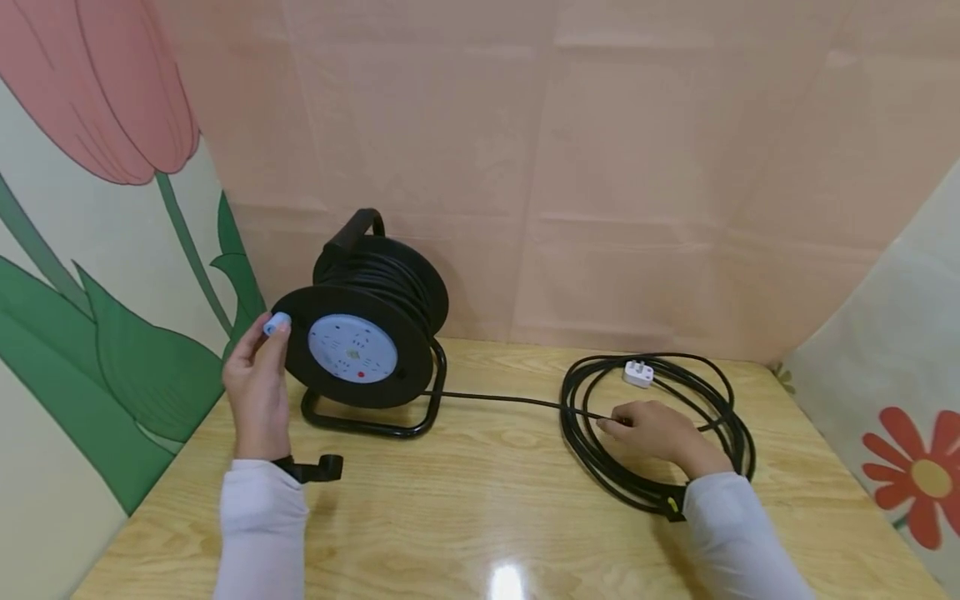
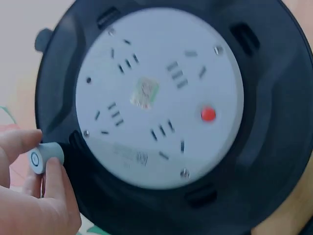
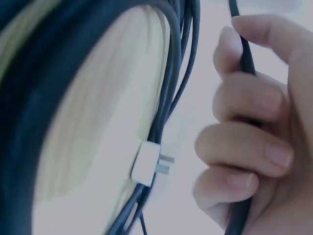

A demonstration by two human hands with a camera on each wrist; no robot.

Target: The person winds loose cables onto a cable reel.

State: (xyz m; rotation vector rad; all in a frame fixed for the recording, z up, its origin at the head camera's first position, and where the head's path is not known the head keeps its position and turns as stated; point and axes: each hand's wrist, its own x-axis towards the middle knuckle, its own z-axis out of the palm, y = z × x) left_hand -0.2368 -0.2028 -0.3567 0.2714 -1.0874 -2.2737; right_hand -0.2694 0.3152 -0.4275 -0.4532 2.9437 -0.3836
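Observation:
A black cable reel (image 1: 300,350) with a pale round socket panel (image 1: 352,348) stands on its tube frame at the left. My left hand (image 1: 258,379) pinches the light-blue crank knob (image 1: 277,323) at the rim of the reel; the left wrist view shows thumb and fingers around that knob (image 2: 46,157). Over the loose coil of black cable (image 1: 581,450) at the right, my right hand (image 1: 656,433) grips the cable (image 1: 510,398) that runs across from the reel. Its fingers (image 3: 244,142) curl round the cable in the right wrist view. A white plug (image 1: 638,373) lies on the coil.
The wooden table (image 1: 450,517) carries the reel and the coil. A plain pinkish backdrop (image 1: 600,167) rises behind it, with a tulip-printed panel (image 1: 112,333) on the left and a flower-printed panel (image 1: 900,400) on the right. The reel's black carrying handle (image 1: 352,233) stands up.

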